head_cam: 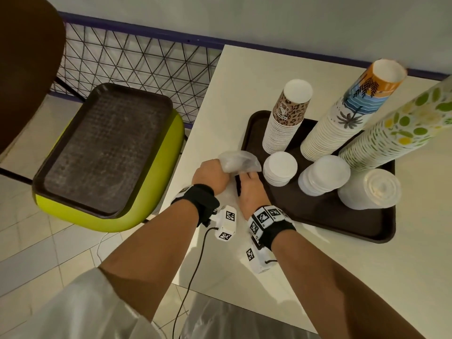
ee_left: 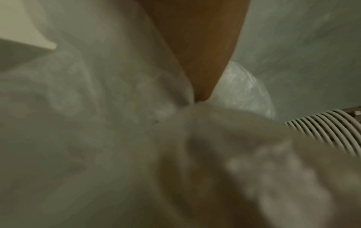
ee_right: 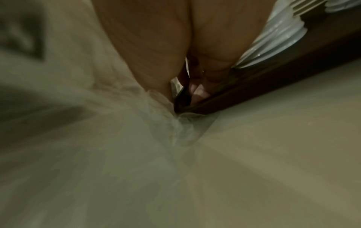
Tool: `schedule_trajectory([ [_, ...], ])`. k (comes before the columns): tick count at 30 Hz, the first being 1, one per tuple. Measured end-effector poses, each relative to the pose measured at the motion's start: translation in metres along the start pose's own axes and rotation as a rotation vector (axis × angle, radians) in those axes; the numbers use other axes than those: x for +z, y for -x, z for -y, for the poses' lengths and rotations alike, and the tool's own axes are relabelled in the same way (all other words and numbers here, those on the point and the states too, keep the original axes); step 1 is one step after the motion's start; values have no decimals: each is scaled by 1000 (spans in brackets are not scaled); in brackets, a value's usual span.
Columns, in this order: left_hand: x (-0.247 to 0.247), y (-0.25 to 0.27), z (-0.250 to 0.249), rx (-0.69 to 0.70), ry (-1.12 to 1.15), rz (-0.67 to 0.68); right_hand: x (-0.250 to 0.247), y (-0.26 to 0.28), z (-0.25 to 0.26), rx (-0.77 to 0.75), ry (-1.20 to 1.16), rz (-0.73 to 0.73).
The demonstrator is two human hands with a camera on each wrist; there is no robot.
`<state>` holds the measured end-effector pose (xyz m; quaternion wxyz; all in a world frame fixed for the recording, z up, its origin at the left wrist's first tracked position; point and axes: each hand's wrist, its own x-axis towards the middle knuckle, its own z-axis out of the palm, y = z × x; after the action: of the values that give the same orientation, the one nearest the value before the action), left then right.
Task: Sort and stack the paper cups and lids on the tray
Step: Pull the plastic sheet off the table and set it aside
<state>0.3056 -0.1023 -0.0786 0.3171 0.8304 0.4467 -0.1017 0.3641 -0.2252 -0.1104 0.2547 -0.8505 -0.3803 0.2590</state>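
A dark brown tray (head_cam: 330, 216) on the white table (head_cam: 367, 277) carries three tall cup stacks: leopard-print (head_cam: 283, 123), palm-print (head_cam: 342, 118) and lemon-print (head_cam: 391, 135). In front of them stand two white lid stacks (head_cam: 280, 167) (head_cam: 322, 174) and a clear lid stack (head_cam: 369, 192). At the tray's left edge both hands hold a crumpled clear plastic bag (head_cam: 236, 160). My left hand (head_cam: 212, 173) grips it from the left. My right hand (head_cam: 249, 189) has curled fingers (ee_right: 199, 91) on it beside the tray rim (ee_right: 273, 80). The bag (ee_left: 97, 123) fills the blurred left wrist view.
A second dark tray (head_cam: 105, 152) lies on a green chair seat (head_cam: 110, 221) left of the table. Behind it runs a black wire-mesh fence (head_cam: 134, 59). A black cable (head_cam: 193, 265) hangs from my left wrist. A dark chair back (head_cam: 27, 57) stands at the far left.
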Motion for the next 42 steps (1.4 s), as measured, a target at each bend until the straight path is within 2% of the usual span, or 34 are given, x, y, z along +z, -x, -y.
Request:
schedule_trajectory([
  [4, -14, -6, 25, -98, 109, -88, -2, -3, -3, 26, -21, 46],
  [7, -28, -6, 38, -79, 70, -105, -4, -4, -3, 58, -50, 100],
  [9, -35, -1, 35, -10, -21, -55, -2, -1, -3, 74, -89, 66],
  [12, -37, 5, 22, 168, -279, 53, -1, 3, -2, 69, -121, 35],
  [17, -30, 10, 8, 159, -489, 63, -9, 7, -1, 9, -260, 0],
  [19, -27, 9, 10, 266, -515, 52, -8, 8, 1, -11, -235, 7],
  [21, -29, 7, 15, 414, -418, 102, -5, 7, 1, -38, -132, 8],
  [22, -32, 6, 18, 423, -295, 157, -3, 6, 0, -37, -99, 3],
  [25, -46, 13, 18, 311, 177, 311, 1, 3, 1, -25, -48, -9],
  [27, -49, 16, 19, 296, 334, 331, 0, 2, 2, -19, -14, -1],
  [30, -33, 14, 29, 276, 463, 300, -3, 2, 5, -27, 20, 22],
  [33, -18, 9, 30, 46, 681, 125, -6, 5, 9, -43, 51, 36],
  [35, -12, 4, 23, -52, 568, -30, -8, 8, 11, -49, 41, 28],
  [37, -8, 0, 14, -48, 293, -130, -10, 11, 11, -45, 16, 37],
  [39, -7, -2, 6, -10, 164, -152, -12, 14, 8, -50, 31, 63],
  [42, -7, -9, -1, 58, 73, -100, -11, 19, 4, -59, 159, 123],
])
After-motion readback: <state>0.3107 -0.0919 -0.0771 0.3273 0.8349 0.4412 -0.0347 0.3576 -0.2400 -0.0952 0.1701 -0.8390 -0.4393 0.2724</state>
